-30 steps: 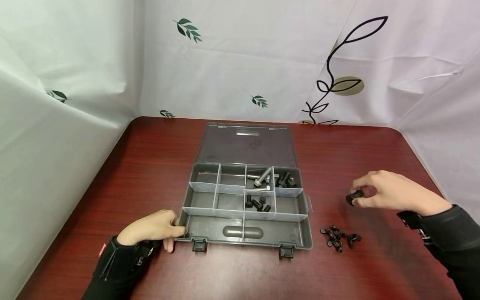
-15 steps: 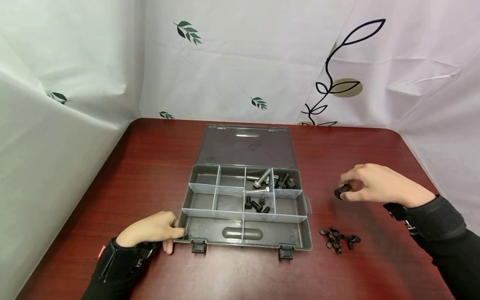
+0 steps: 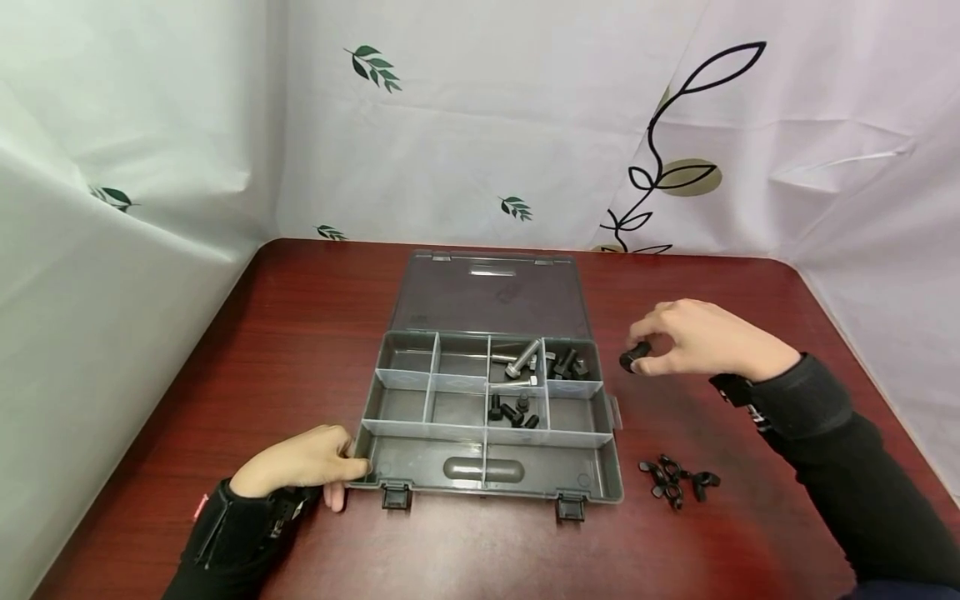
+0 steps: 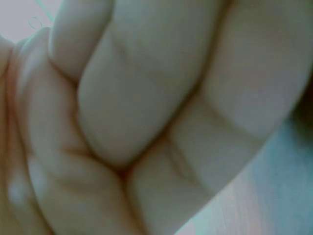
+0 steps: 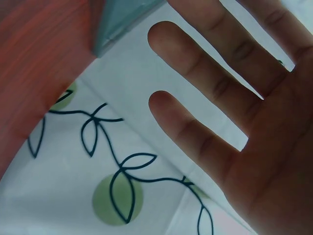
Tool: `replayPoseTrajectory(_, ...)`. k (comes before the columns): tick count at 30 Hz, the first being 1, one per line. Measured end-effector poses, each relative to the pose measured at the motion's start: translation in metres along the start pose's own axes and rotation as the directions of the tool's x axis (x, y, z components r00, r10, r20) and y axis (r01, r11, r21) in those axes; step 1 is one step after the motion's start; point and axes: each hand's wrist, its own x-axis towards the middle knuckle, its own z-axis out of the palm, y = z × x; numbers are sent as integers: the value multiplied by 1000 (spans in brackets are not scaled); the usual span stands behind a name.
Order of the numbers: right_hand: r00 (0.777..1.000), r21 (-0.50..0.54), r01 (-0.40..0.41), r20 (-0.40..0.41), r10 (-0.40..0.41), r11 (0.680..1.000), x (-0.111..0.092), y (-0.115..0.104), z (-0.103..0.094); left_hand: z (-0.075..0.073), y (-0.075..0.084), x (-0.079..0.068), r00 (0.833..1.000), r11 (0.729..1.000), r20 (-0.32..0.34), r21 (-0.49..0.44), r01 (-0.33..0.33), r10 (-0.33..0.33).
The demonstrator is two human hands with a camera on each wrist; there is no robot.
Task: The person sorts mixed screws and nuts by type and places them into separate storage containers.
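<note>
My right hand (image 3: 701, 337) pinches a black bolt (image 3: 635, 357) between thumb and fingertips, above the table just right of the compartment box (image 3: 611, 492). The other fingers of that hand are spread in the right wrist view. My left hand (image 3: 300, 460) grips the box's front left corner, thumb over the rim and fingers outside; its curled fingers (image 4: 142, 88) fill the left wrist view. Silver bolts (image 3: 522, 360) and black bolts (image 3: 567, 364) lie in back compartments. Shorter black bolts (image 3: 513, 412) lie in a middle one.
Several black wing nuts (image 3: 671, 479) lie loose on the red-brown table (image 3: 480, 550), right of the box. The clear grey lid (image 3: 491, 292) lies folded back behind it. Two black latches (image 3: 571, 508) stick out in front. White printed cloth (image 3: 450, 125) stands around the table.
My right hand has moved left and away from me with the black bolt, coming closer to the box. My left hand stays on the box corner.
</note>
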Motion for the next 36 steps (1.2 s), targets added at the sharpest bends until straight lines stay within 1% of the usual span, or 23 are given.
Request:
replayPoseTrajectory(5,999,9,33,-25,-33,999,17,-5,-3,0,0,-1,1000,1000,-4,-9,-3,3)
replayPoseTrajectory(9,999,17,50,-23,-49,999,27,-9,-4,1,-1,-1,1000,1000,-1,-2,0,0)
replayPoseTrajectory(16,998,33,68,-11,-68,997,38,-15,-4,1,0,-1,1000,1000,-4,-11,-4,4)
replayPoseTrajectory(23,995,48,104,-5,-104,993,46,-20,-3,0,-1,-1,1000,1000,-2,-7,-14,14)
replayPoseTrajectory(26,994,31,111,2,-111,993,50,-24,-2,1,-1,-1,1000,1000,-3,-4,-12,12)
replayPoseTrajectory(30,994,-23,107,8,-107,994,55,-27,0,1,-1,-1,1000,1000,-6,-2,-10,10)
replayPoseTrajectory(36,995,-67,104,-2,-104,992,62,-29,4,1,-1,0,1000,1000,-6,1,-6,6)
